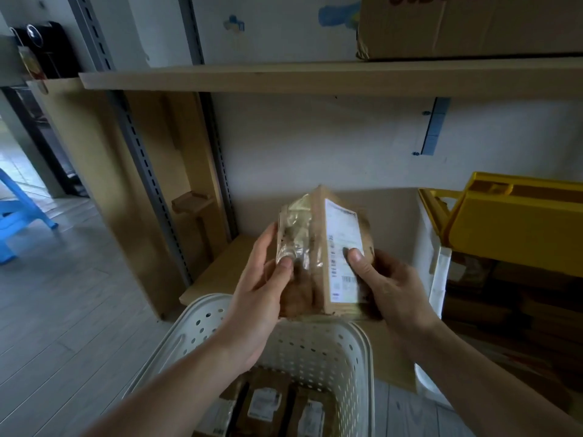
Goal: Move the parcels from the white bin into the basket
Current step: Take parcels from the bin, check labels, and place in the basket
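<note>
I hold a brown cardboard parcel (315, 234) with clear tape and a white shipping label, up over the far rim of the basket. My left hand (263, 279) grips its taped left side, thumb on the front. My right hand (383, 285) grips its right side, thumb pressed on the label. Below is the white perforated basket (328, 348), with several labelled brown parcels (265, 402) lying inside. The white bin (433, 263) stands at the right with more brown parcels (504, 304) stacked in it.
A yellow lid or crate (517, 222) rests over the top of the bin. A low wooden shelf (227, 266) lies behind the basket, a higher shelf board (284, 78) overhead with a cardboard box (467, 26). A blue chair (19, 216) stands at far left.
</note>
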